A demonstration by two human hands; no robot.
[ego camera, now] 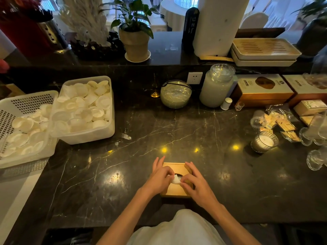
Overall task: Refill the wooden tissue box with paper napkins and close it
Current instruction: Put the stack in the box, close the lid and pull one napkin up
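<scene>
A small square wooden tissue box (177,190) stands on the dark marble counter (123,165) near its front edge, lid on, with a round hole in the top. A white paper napkin (176,179) sticks out of that hole. My left hand (159,179) rests on the box's left side and pinches the napkin's left edge. My right hand (194,183) lies over the right side and pinches the napkin's right edge. Most of the lid is hidden under my hands.
Two white plastic bins (83,110) of small white dishes stand at the left. A glass bowl (175,94), a tall glass jar (216,85), gift boxes (261,91), a candle (264,141) and glasses (315,160) line the back and right.
</scene>
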